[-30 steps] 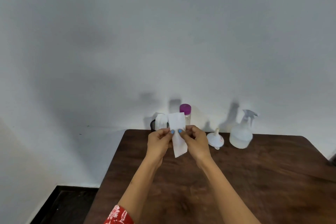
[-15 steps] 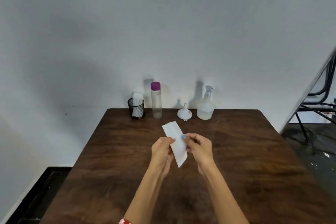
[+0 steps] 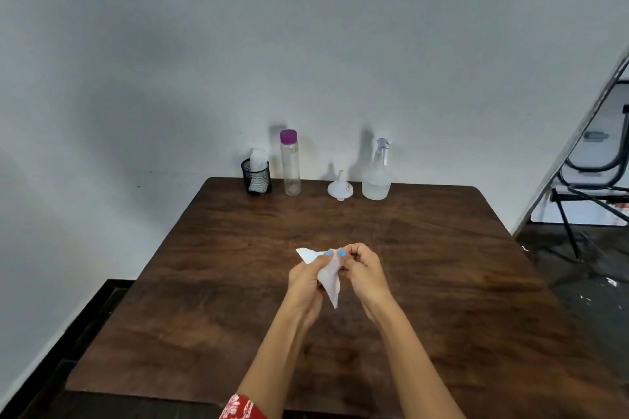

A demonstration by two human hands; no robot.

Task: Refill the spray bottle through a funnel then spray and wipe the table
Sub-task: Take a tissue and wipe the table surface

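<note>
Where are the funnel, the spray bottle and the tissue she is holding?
funnel [image 3: 340, 188], head view, on its white bowl.
spray bottle [image 3: 375, 183], head view, on its cloudy round body.
tissue [image 3: 330, 280], head view, on the part hanging between the hands.

Black mesh cup [image 3: 257, 177] at table's far edge.

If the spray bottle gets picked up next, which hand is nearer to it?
The right hand, probably. The spray bottle stands at the table's far edge on that side. Both hands hold the tissue; the left hand could keep it.
</note>
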